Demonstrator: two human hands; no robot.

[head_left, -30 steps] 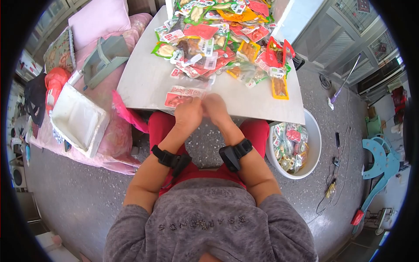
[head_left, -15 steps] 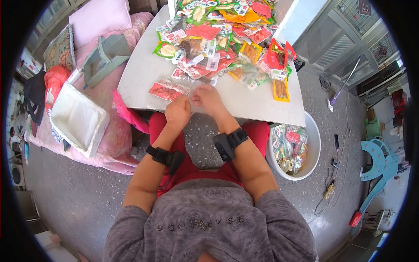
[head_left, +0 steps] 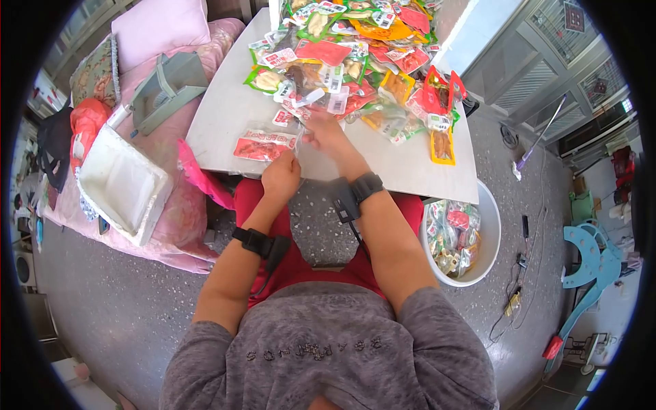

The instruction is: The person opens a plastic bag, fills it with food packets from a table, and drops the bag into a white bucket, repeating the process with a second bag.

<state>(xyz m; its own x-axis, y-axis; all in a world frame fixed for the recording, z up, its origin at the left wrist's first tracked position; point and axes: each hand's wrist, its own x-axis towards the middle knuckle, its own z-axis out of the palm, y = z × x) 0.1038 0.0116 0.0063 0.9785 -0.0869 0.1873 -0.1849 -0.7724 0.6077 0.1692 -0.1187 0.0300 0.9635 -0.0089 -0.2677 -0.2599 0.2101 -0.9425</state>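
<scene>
The packet (head_left: 265,145) at your left hand (head_left: 281,176) is clear, glossy plastic film, and the heaped packets (head_left: 321,51) ahead of you are shiny, crinkled plastic too. Your surface (head_left: 222,126) looks smooth with a low sheen. The tub (head_left: 493,239) beside you is smooth plastic, the floor (head_left: 123,301) hard and faintly glossy. To your left, the box (head_left: 126,184) looks like rough, matt foam, the carrier (head_left: 167,89) matt plastic, the pillow (head_left: 160,31) smooth cloth. Your shirt (head_left: 301,318) is soft, matt cloth.
</scene>
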